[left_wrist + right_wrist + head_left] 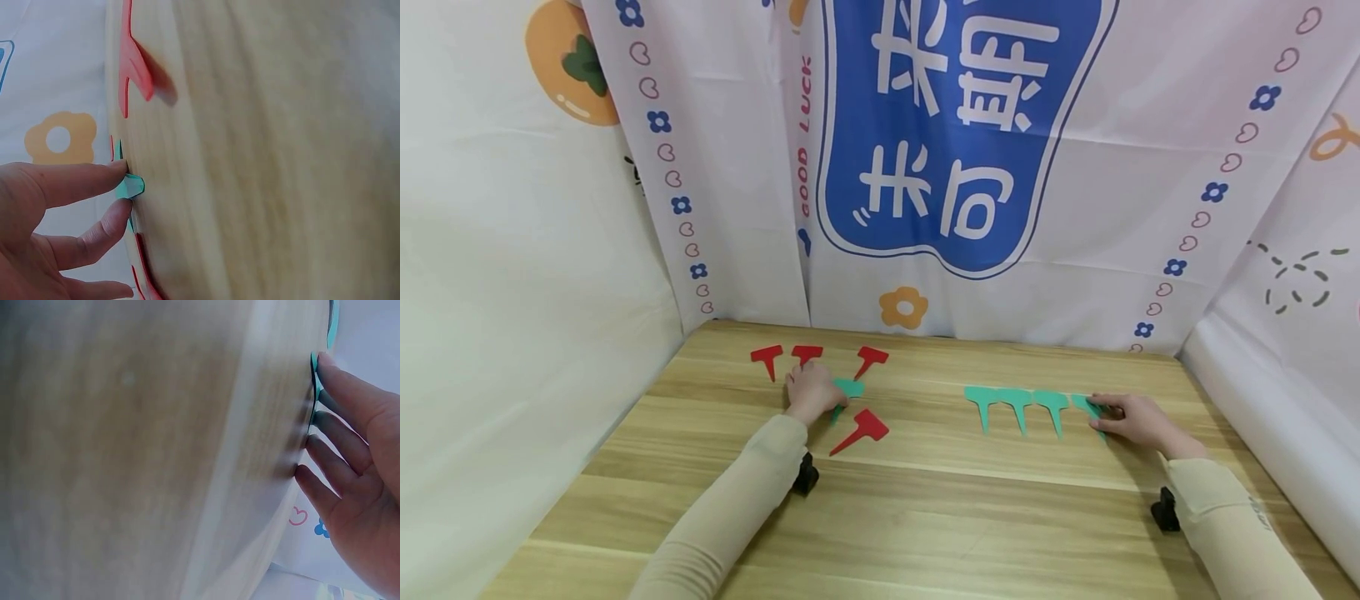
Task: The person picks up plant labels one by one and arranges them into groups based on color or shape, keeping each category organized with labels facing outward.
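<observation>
My right hand [1138, 421], fingers extended, touches the endmost of four lined-up green plant labels [1017, 398] while my left hand [811, 390] pinches the remaining green label [852, 387] among four red labels [870, 423].

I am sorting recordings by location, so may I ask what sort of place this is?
Probably a small makeshift workspace indoors: a wood-grain table against a printed backdrop, pale sheeting at the sides, red tags and green tags on top.

This seems a makeshift booth, the wider building hidden: patterned white cloth [745, 183] hangs on 3 sides of a wood-grain table [970, 533].
</observation>
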`<state>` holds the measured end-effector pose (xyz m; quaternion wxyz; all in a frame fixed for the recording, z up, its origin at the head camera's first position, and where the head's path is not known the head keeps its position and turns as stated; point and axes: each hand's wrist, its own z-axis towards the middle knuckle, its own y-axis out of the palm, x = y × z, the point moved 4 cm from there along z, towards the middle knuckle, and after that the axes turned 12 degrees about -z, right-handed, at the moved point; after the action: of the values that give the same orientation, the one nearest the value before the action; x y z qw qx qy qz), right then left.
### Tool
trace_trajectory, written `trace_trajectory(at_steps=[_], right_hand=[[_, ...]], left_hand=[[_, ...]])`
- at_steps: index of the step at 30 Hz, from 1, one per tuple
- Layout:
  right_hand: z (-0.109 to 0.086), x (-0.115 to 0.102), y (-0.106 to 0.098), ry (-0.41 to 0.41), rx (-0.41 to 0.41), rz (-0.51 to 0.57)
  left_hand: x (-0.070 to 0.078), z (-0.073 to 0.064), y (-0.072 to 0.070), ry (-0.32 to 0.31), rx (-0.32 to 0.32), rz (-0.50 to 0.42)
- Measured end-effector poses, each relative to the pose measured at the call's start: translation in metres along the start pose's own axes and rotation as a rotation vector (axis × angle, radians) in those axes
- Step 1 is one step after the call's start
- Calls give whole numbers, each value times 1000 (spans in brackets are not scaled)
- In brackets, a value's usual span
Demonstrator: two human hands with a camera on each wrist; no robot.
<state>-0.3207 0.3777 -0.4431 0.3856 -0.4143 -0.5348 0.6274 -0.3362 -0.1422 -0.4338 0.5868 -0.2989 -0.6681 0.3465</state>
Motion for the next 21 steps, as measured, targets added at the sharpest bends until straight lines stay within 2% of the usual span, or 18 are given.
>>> trace_trajectory(at_steps=[11,21], right_hand=[[-1,-1,-1,-8,6,3],[0,-1,-1,-15,19,-14]], left_hand=[[0,0,-2,-42,-14,-16],[1,-1,-2,-42,5,-22]])
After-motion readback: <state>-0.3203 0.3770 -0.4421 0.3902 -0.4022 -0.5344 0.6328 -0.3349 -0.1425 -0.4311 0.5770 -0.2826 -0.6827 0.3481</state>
